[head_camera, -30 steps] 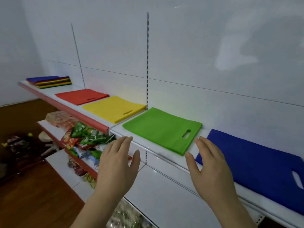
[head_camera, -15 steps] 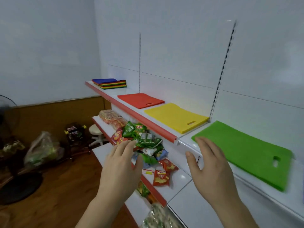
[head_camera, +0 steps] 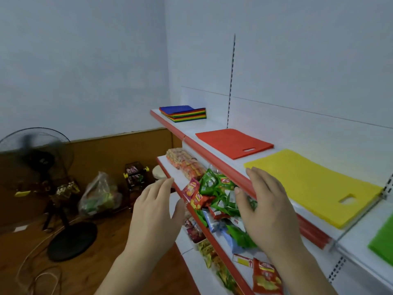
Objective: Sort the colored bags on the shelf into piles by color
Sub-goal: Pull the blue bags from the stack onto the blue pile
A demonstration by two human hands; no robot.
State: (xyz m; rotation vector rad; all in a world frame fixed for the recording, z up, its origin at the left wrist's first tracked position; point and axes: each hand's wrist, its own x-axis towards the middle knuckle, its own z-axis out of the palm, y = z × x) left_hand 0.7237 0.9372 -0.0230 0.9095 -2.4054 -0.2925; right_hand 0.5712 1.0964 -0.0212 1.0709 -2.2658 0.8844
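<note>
Nothing is held by either hand: the left hand (head_camera: 154, 211) and the right hand (head_camera: 266, 207) are raised in front of the shelving with fingers loosely extended and apart from every bag. On the top shelf (head_camera: 214, 128), a mixed stack of colored bags (head_camera: 184, 113), topped by a blue one, is seen at the far end. A red bag (head_camera: 232, 142) is laid flat nearer, then a yellow bag (head_camera: 312, 184) beside it, and a green bag (head_camera: 382, 243) is cut off at the frame edge. Snack packets (head_camera: 214, 194) are heaped on the shelf below.
</note>
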